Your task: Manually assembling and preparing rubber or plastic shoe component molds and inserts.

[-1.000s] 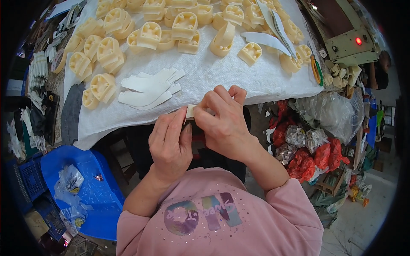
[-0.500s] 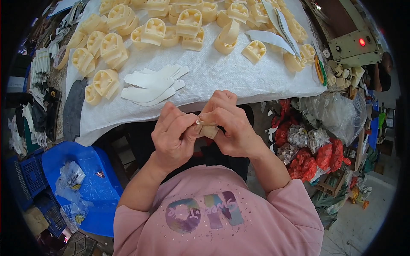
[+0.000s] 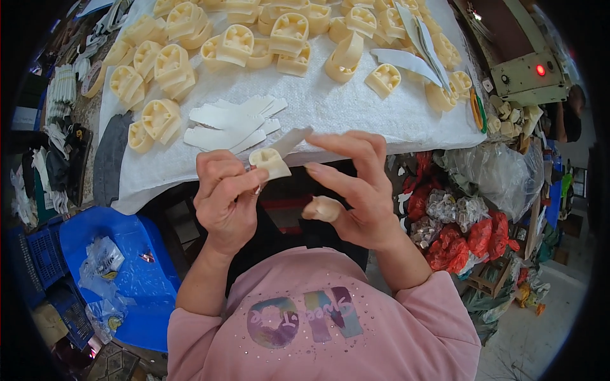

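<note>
My left hand (image 3: 222,202) is closed on a cream plastic shoe heel (image 3: 271,165), held just off the near edge of the table. From the heel's far side a pale strip (image 3: 292,141) sticks out toward my right hand. My right hand (image 3: 365,197) is spread with nothing in its grip, fingertips close to the strip's free end; whether they touch it I cannot tell. A beige cover (image 3: 324,208) wraps the right thumb. Beyond my hands, loose white strips (image 3: 225,122) lie fanned on the white cloth (image 3: 330,108).
Many cream heels (image 3: 289,35) crowd the table's far side, with longer pale strips (image 3: 406,63) among them. A dark grey piece (image 3: 113,159) hangs at the left edge. At lower left stands a blue bin (image 3: 152,267); red plastic bags (image 3: 448,249) are on the right. A machine (image 3: 527,73) shows a red light.
My hands were together, pinching a small piece. Now they are apart: my left hand has moved left with the heel, and the right has opened, its strip extending outward between them.
</note>
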Available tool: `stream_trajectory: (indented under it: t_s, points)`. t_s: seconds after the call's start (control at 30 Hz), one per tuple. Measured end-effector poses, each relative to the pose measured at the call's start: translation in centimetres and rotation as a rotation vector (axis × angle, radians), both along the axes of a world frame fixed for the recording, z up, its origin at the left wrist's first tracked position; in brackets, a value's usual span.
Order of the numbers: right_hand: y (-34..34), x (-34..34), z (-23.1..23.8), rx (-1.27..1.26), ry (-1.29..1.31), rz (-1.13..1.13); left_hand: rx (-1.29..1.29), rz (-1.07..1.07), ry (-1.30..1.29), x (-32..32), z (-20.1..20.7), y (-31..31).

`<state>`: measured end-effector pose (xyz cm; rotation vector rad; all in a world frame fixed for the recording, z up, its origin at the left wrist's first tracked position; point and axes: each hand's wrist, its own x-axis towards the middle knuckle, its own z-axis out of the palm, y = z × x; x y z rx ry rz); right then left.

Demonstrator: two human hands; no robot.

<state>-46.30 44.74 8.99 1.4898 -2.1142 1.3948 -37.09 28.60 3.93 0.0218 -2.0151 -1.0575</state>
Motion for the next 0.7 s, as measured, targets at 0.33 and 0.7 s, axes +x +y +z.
stream_trajectory:
  t_s: [0.33, 0.7]
  points:
    - [0.5, 3.4, -3.6, -0.448, -1.231, 0.005, 0.127, -0.340, 0.029, 0.0, 1.1, 2.1]
    - [1.0, 2.8, -2.3, -0.056, -0.929, -0.024, -0.240, -0.115, -0.124, -0.6, 1.4, 3.4]
